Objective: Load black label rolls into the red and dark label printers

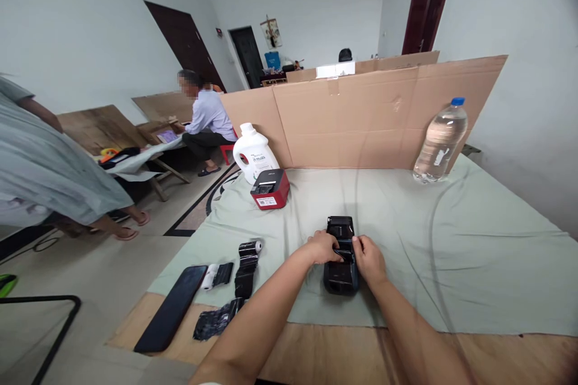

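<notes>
A black portable receipt printer (342, 280) lies on the green cloth in front of me, its lid (340, 226) apparently raised at the far end. My left hand (324, 246) comes in from the left, with bent fingers on the printer's middle part; the fingertips are partly hidden. My right hand (370, 258) grips the printer's right side, thumb near the hinge area. To the left lie a roll of paper with a long black strip (246, 267), a smaller white and black roll (217, 275) and a crumpled black strip (217, 319).
A dark phone-like slab (171, 310) lies at the table's left edge. Behind are a red and black box-shaped printer (271, 189), a white jug (255, 153), a water bottle (441, 141) and a cardboard screen (347, 126). One person (208, 114) sits further off; another stands at left.
</notes>
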Tool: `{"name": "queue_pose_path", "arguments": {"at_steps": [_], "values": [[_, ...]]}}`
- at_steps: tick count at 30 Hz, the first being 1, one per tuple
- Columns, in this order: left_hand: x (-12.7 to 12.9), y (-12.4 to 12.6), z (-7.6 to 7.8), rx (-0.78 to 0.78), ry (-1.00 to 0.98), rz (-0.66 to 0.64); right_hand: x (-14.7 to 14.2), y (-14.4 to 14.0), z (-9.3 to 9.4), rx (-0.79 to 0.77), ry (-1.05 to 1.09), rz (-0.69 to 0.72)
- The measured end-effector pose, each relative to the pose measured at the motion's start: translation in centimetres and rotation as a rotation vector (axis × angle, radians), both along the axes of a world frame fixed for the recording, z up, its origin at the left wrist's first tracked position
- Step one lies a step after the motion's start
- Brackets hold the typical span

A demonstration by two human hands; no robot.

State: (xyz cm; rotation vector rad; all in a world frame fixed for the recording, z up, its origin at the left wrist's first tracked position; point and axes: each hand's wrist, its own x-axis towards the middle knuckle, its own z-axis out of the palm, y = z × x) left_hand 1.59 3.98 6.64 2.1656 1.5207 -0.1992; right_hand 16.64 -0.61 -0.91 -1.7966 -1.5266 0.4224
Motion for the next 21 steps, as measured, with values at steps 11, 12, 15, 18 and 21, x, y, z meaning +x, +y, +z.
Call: {"name": "queue_pose_path", "arguments": {"at_steps": [11, 12, 15, 18, 21], "values": [[-0.5, 0.3, -1.1, 0.006, -0.113, -0.017, 0.0, -0.1, 0.0, 0.026, -0.008, -0.001], [-0.7, 0.3, -1.4, 0.013, -0.175, 0.004, 0.0, -0.2, 0.1, 0.029, -0.006, 0.0], [-1.1, 0.3, -1.6, -0.064, -0.409, 0.093, 0.0, -0.2, 0.2, 0.027, 0.015, 0.006], [-1.4, 0.3, -0.9, -0.182, -0.569, 0.154, 0.1, -0.3, 0.4, -0.011, 0.066, 0.028], [-1.6, -0.4, -0.1, -0.196, -0.675, 0.184, 0.3, -0.3, 0.5, -0.029, 0.105, 0.057]]}}
